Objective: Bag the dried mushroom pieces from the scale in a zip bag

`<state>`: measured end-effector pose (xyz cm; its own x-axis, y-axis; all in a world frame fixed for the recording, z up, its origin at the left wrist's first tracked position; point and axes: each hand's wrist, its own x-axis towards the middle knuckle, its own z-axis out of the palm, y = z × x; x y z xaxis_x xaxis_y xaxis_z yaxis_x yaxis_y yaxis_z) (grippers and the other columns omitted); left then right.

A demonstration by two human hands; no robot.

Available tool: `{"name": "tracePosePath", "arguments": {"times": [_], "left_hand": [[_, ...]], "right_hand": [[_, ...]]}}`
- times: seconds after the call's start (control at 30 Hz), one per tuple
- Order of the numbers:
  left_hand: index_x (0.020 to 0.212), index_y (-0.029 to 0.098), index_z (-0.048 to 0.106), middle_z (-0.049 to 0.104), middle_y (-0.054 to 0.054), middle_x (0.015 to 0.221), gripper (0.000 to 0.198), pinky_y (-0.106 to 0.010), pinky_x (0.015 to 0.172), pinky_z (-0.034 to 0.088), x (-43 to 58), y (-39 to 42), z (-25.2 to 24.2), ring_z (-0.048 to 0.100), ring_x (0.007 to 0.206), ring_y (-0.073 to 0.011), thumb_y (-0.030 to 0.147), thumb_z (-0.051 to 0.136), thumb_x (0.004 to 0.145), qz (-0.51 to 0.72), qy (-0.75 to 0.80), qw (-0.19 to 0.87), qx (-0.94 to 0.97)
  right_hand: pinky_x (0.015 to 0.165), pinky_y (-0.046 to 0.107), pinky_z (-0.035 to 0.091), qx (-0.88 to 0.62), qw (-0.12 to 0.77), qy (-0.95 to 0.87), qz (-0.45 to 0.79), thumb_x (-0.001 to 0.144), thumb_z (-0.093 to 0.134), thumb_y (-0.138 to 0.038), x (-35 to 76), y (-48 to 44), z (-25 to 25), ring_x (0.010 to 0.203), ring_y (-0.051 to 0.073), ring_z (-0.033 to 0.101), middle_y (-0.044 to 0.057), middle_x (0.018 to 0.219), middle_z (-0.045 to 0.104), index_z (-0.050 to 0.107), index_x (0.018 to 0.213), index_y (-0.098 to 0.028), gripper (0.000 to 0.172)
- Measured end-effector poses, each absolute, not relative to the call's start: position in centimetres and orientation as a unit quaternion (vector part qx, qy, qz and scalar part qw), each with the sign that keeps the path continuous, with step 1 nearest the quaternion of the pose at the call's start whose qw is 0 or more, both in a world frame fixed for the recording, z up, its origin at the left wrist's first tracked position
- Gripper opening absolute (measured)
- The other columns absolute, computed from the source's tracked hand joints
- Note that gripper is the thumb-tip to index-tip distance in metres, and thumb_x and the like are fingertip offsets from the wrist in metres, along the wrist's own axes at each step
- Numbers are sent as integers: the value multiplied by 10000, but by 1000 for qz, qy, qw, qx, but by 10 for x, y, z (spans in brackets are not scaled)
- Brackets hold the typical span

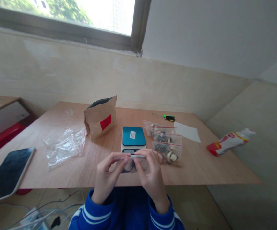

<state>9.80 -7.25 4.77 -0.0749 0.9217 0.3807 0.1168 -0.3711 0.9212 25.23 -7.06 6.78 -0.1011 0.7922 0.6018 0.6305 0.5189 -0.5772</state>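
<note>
pinching small bag (131,163), seemingly both grips

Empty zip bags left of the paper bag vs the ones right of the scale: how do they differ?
The empty zip bags lie flat, crumpled and see-through; the filled zip bags bulge with dark and pale pieces. The empty ones sit left of the paper bag, the filled ones right of the scale. Both are clear with red zip strips.
</note>
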Motion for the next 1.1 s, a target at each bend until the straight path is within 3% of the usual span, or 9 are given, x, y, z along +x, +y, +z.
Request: {"name": "tracePosePath", "arguments": {"times": [0.1,0.4,0.53,0.67,0.87,1.1], "left_hand": [[884,180,669,739,-54,914,83,-295,766,566,98,-73,48,696,863,-191,238,629,841,581,445,340,590],[836,192,623,694,-23,787,91,-246,676,528,105,-73,51,674,774,-164,243,557,872,563,478,297,606],[835,195,590,660,-9,757,75,-235,640,506,104,-73,49,650,716,-150,254,560,869,571,492,283,593],[915,202,565,645,-18,839,74,-248,698,510,101,-74,49,639,781,-145,268,539,894,571,459,341,590],[958,199,544,633,-43,921,94,-269,730,521,99,-74,46,636,844,-152,272,495,923,574,425,390,582],[933,204,570,650,-19,867,69,-251,728,509,98,-71,41,638,823,-143,237,514,913,573,448,340,596]], "right_hand": [[855,353,333,-480,465,-740,78,890,570,-191,252,-70,66,876,184,567,13,857,636,613,855,-224,65],[752,321,334,-491,505,-710,31,894,517,-101,243,-69,56,688,148,533,-22,671,581,557,712,-207,215],[752,324,334,-495,489,-715,69,893,523,-142,238,-71,59,727,165,527,-1,716,591,559,746,-203,163],[782,325,348,-485,463,-733,120,883,503,-152,236,-74,66,786,169,549,18,809,613,554,836,-196,82],[791,325,346,-483,457,-741,98,884,571,-218,235,-72,68,779,171,570,14,822,636,583,882,-210,15],[764,315,334,-472,493,-729,46,901,575,-191,234,-66,56,732,156,545,-8,733,608,620,805,-220,109]]}}
